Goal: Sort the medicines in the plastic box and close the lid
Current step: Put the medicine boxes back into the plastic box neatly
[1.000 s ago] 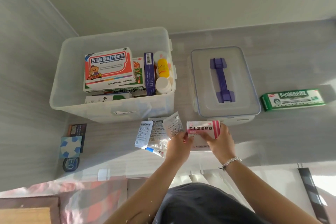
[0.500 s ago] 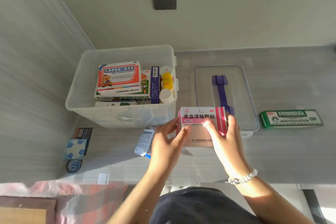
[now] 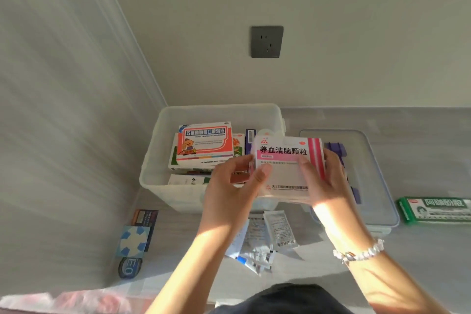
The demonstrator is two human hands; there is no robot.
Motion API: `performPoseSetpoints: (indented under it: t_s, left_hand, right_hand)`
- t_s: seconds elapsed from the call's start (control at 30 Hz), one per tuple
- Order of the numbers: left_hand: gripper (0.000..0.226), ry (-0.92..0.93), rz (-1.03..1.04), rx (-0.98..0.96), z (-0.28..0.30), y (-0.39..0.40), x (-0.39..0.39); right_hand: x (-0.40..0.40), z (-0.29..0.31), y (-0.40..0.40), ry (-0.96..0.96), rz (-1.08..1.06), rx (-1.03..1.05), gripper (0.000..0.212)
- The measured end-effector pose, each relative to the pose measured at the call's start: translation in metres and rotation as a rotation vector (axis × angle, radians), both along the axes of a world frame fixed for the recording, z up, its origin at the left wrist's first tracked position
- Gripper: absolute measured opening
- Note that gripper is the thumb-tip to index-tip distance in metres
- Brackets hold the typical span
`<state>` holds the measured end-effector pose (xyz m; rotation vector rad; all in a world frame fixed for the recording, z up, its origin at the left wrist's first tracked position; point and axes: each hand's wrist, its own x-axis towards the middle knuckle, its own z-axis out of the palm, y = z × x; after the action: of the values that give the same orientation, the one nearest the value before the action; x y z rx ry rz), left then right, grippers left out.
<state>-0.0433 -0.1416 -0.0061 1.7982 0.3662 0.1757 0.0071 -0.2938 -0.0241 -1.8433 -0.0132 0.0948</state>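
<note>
Nearest us, loose sachets (image 3: pixel 267 239) lie on the table (image 3: pixel 420 257), not yet sorted. Above them both our hands hold the pink-and-white medicine box (image 3: pixel 288 160) in the air: left hand (image 3: pixel 229 191) with thumb on its face, fingers curled round the left end; right hand (image 3: pixel 328 186) gripping the right side. We judge we're mid-carry, loading step. It hangs over the near right corner of the clear plastic box (image 3: pixel 163 186), beside the cartoon-printed carton (image 3: pixel 205 144). Next move: lower it into a free gap. The lid (image 3: pixel 377 181) lies off to the right, the green box (image 3: pixel 438 210) beyond it.
</note>
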Motion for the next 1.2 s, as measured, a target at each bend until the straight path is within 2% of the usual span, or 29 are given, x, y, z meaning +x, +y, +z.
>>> performPoseSetpoints:
  t_s: [0.1,0.2,0.37,0.53,0.7,0.97,1.2]
  left_hand:
    - [0.033,0.029,-0.047,0.005,0.0,0.038,0.011]
    - [0.041,0.101,-0.123,0.023,-0.005,0.077,0.025]
    - [0.027,0.24,-0.194,-0.015,-0.024,0.129,0.05]
    - [0.025,0.294,-0.151,0.043,-0.041,0.155,0.069]
    - [0.021,0.275,-0.015,0.012,-0.045,0.163,0.082]
    - [0.014,0.308,0.053,-0.067,-0.052,0.163,0.088]
    - [0.019,0.293,0.012,-0.057,-0.05,0.165,0.091]
  right_hand:
    - [0.009,0.0,0.032,-0.003,0.02,-0.087,0.047]
    - [0.018,-0.005,0.067,0.036,0.039,-0.131,0.051]
    - [0.043,-0.025,0.114,0.152,0.065,-0.169,0.036]
    - [0.067,-0.042,0.149,0.244,0.13,-0.153,0.028]
    - [0.086,-0.045,0.172,0.185,0.194,-0.229,0.031]
    - [0.091,-0.048,0.182,0.124,0.229,-0.234,0.042]
    - [0.097,-0.051,0.181,0.069,0.183,-0.23,0.043]
